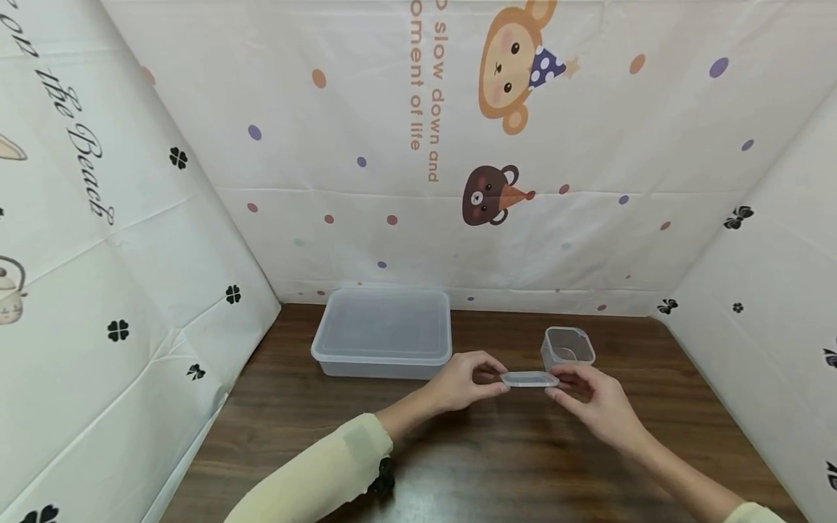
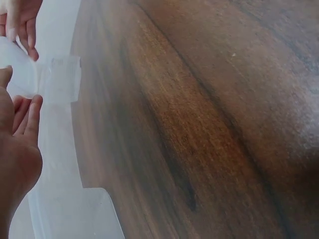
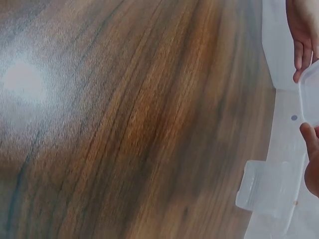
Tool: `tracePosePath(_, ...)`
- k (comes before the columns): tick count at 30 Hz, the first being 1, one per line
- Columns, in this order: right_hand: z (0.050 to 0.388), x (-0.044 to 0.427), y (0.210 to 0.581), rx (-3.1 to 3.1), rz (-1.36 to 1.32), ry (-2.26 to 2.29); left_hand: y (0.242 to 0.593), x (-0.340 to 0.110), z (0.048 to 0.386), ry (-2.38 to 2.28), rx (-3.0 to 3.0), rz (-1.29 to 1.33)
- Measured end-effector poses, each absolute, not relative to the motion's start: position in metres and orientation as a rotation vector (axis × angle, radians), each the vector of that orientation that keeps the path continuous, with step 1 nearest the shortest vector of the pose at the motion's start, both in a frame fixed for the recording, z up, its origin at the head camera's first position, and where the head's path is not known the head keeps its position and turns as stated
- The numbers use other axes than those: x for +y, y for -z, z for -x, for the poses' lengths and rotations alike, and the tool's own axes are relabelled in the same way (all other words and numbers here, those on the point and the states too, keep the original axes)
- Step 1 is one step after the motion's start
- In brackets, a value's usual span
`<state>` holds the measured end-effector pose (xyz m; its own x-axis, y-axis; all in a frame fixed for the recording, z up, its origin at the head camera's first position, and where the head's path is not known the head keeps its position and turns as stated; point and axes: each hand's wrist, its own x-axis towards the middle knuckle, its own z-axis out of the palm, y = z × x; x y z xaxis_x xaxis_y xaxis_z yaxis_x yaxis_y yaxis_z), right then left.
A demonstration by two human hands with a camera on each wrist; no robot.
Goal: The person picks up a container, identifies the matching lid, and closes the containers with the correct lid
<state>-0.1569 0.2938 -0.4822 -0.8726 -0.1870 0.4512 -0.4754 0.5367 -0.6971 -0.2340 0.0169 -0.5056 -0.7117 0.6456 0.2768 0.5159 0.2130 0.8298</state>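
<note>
A small clear plastic lid (image 1: 530, 379) is held level above the table between both hands. My left hand (image 1: 463, 380) pinches its left edge between thumb and fingers, and my right hand (image 1: 600, 404) pinches the right edge the same way. Just behind the right hand stands a small clear square container (image 1: 567, 346), its top uncovered. In the left wrist view the lid (image 2: 19, 69) spans the gap between the two hands. The right wrist view catches only part of the lid (image 3: 311, 94) at its right border.
To the left, a large translucent box (image 1: 386, 330) with its lid on sits against the back of the brown wooden table (image 1: 497, 465). The left forearm passes in front of it. White printed sheets (image 1: 366, 240) enclose the table at the back and both sides.
</note>
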Motion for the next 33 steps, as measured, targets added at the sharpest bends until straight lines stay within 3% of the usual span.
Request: tracePosePath(33,0.156,0.279,0.493,-2.391,-0.38,-1.198,0.514,0.021,0.23,-1.54,2.459,-1.043)
